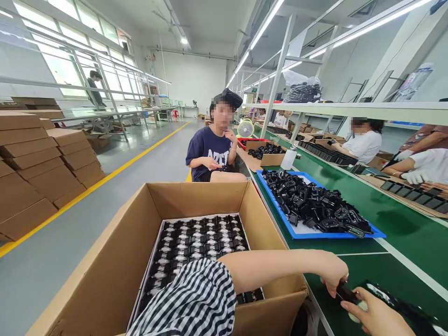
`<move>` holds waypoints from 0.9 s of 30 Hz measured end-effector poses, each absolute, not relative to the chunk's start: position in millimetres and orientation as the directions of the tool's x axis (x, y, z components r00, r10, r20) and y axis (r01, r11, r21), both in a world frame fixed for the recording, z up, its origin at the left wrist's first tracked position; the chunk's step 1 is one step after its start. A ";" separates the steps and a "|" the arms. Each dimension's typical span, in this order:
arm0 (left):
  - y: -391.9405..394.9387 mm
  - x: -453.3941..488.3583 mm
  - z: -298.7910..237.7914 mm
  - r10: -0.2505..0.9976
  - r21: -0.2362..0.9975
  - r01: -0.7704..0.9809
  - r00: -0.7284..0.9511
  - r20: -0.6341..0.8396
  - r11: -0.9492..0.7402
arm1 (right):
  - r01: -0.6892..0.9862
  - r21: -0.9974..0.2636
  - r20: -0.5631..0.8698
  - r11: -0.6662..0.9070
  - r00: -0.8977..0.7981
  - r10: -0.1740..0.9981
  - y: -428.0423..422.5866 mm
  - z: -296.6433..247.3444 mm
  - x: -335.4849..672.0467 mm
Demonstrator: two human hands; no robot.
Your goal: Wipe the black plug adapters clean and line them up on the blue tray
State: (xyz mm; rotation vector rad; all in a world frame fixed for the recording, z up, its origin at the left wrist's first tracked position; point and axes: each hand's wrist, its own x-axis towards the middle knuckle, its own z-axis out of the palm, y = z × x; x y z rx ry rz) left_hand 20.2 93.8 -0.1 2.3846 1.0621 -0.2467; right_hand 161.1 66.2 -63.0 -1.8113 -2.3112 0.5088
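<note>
Apart: black part (346,292), tray rim (308,236)

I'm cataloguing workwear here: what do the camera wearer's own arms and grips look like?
The left arm has a loose, short sleeve in black and white stripes and is bare below it; no watch or bracelet shows. The left grip and right grip are both gloveless. The right sleeve is out of view.
</note>
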 end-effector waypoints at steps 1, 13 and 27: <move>96.4 22.8 1.3 0.644 0.368 0.753 0.658 -0.391 -0.546 | 0.898 -0.390 -0.095 0.201 -0.257 0.962 68.4 -63.7 162.5; 70.6 -1.0 -27.8 0.737 0.685 0.548 0.675 -0.025 -0.479 | 0.951 -0.303 -0.115 -0.065 0.031 0.993 -9.8 -8.9 141.3; 78.8 -5.6 -66.3 0.886 0.933 0.358 0.442 -0.140 -0.031 | 0.584 -0.323 -0.093 -0.744 0.763 0.640 -195.1 34.2 391.6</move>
